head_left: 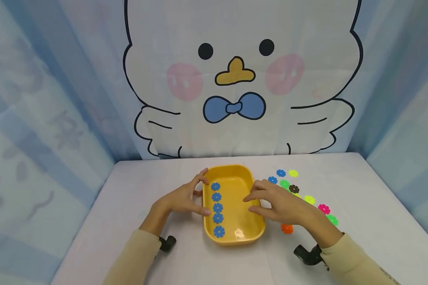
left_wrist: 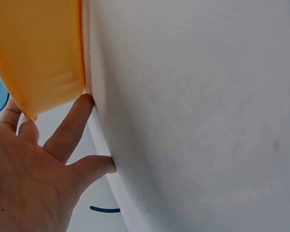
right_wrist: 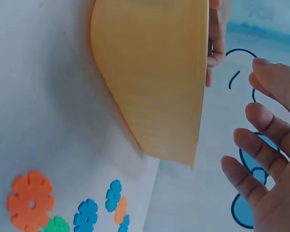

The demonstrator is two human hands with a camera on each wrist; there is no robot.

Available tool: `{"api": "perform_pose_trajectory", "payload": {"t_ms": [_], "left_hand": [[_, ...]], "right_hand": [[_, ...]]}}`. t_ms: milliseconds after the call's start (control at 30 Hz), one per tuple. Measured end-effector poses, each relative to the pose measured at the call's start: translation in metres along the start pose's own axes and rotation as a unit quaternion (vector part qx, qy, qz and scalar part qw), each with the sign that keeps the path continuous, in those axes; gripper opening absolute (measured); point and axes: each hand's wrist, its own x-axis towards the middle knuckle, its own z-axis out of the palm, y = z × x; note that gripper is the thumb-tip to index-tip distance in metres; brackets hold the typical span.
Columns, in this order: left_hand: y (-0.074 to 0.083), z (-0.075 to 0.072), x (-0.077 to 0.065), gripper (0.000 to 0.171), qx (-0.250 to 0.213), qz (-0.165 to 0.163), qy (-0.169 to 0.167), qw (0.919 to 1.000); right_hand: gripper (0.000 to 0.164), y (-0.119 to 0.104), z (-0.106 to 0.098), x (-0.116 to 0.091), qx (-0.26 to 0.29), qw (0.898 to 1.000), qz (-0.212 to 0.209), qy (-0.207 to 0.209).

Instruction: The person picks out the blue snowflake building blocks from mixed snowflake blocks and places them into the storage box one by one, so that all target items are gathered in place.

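A yellow tray [head_left: 235,174] lies on the table, with several blue snowflake discs [head_left: 217,207] in a column along its left side. My left hand [head_left: 183,198] holds the tray's left side, thumb and index finger at the rim. In the left wrist view, two outstretched fingers [left_wrist: 72,125] reach down beside the tray's outer wall [left_wrist: 38,53]. Over the tray's right side hovers my right hand [head_left: 276,202], thumb and index finger apart. Its loosely bent fingers [right_wrist: 261,150] hold nothing in the right wrist view, beyond the tray's rim.
Right of the tray are loose snowflake discs in several colours, including an orange disc [head_left: 287,229], a pink disc [head_left: 324,209] and a brown disc [head_left: 294,189]. My right forearm passes over part of this group. A curtain with a cartoon face [head_left: 235,134] hangs behind the table.
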Motion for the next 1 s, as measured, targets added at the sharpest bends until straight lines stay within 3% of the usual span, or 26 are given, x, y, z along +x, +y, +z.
{"api": "perform_pose_trajectory", "payload": {"t_ms": [300,600,1000], "left_hand": [[0.002,0.000,-0.002,0.127,0.000,-0.009,0.001,1.0000],[-0.002,0.004,-0.003,0.123,-0.006,-0.017,0.004,0.9998],[-0.002,0.003,0.000,0.091,0.003,-0.001,-0.002,1.0000]], "right_hand": [[0.025,0.013,-0.003,-0.010,-0.013,0.998,-0.010,0.057],[0.028,0.025,-0.007,-0.025,-0.012,0.997,0.035,0.062],[0.026,0.044,-0.014,-0.042,-0.032,0.993,0.063,0.095]]}}
